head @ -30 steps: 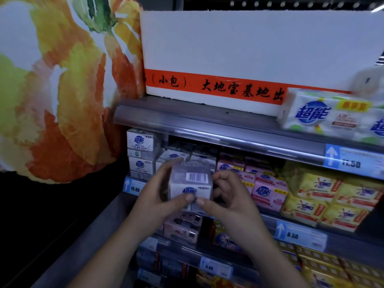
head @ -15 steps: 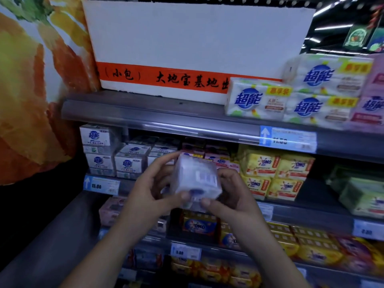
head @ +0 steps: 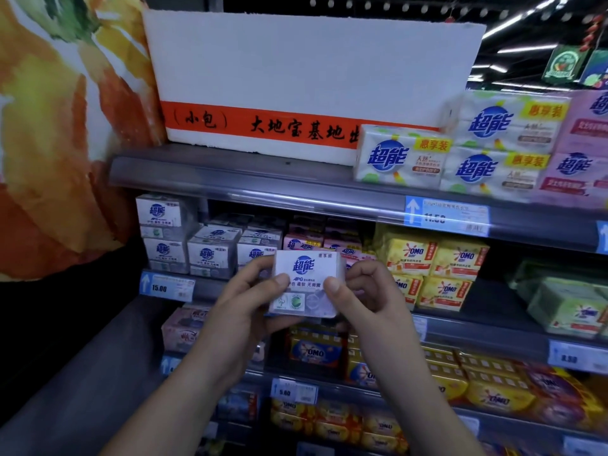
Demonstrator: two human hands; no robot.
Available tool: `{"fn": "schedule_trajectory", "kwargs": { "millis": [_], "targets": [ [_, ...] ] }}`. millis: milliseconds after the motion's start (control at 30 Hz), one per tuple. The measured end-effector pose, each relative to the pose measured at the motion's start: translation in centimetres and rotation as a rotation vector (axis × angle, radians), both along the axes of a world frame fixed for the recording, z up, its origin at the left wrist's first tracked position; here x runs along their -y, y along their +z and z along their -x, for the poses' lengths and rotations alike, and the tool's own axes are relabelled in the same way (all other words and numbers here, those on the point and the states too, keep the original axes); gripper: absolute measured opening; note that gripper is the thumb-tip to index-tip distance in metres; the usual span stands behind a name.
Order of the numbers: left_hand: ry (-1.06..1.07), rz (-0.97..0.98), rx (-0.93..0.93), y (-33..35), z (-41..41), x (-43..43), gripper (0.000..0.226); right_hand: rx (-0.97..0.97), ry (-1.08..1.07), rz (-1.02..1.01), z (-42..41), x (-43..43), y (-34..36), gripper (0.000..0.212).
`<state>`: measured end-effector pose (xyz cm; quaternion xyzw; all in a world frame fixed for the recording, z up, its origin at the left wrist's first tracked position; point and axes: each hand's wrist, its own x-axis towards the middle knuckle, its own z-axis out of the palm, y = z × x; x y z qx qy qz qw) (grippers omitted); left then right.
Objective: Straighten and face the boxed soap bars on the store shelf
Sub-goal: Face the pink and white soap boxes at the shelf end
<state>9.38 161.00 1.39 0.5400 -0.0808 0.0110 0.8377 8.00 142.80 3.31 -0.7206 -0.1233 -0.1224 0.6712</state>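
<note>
1. I see both bare hands raised in front of a store shelf, holding one white soap box (head: 307,284) between them.
2. My left hand (head: 245,311) grips the box's left side, thumb pressed on its front face and fingers curled behind.
3. My right hand (head: 370,302) grips the right side the same way, thumb on the front.
4. The box is upright, its blue logo facing me, held in the air just in front of the middle shelf (head: 204,289) and off it.
5. Behind it on that shelf stand matching white boxes (head: 210,255) in stacks at the left, pink boxes (head: 304,243) in the centre, and yellow packs (head: 431,258) to the right.
6. A blue price tag (head: 167,286) reading 15.00 sits on the shelf edge below the white boxes.
7. The upper shelf carries a large white foam box (head: 296,74) with an orange band.
</note>
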Motion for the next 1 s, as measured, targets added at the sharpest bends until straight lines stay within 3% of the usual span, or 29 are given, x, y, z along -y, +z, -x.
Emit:
{"fn": "schedule_trajectory", "kwargs": {
  "millis": [167, 367, 467, 567, 633, 867, 1000],
  "targets": [
    [-0.156, 0.158, 0.059, -0.1, 0.6, -0.2, 0.047, 0.084, -0.041, 0.049, 1.2, -0.5, -0.3, 0.052],
    [-0.116, 0.083, 0.125, -0.1, 0.8, -0.8, 0.047, 0.098, -0.03, 0.028, 1.5, -1.0, -0.3, 0.046],
    [-0.006, -0.022, 0.172, 0.4, 1.0, -1.1, 0.038, -0.065, 0.028, -0.202, 1.3, -1.2, -0.3, 0.033],
    [0.026, -0.039, 0.22, 0.9, 1.2, -1.2, 0.031, -0.322, 0.098, -0.565, 1.0, -1.7, -0.3, 0.042],
    [0.062, -0.116, 0.253, 1.1, 1.4, -1.1, 0.028, -0.389, 0.126, -0.616, 0.9, -2.0, -0.3, 0.039],
    [0.122, -0.191, 0.289, 0.6, 1.2, -0.9, 0.036, -0.331, 0.093, -0.607, 0.3, -1.4, -0.7, 0.044],
    [0.046, -0.214, 0.208, 0.1, 0.7, -0.8, 0.051, -0.184, 0.113, -0.372, 0.1, -0.8, -0.8, 0.032]
  ]
}}
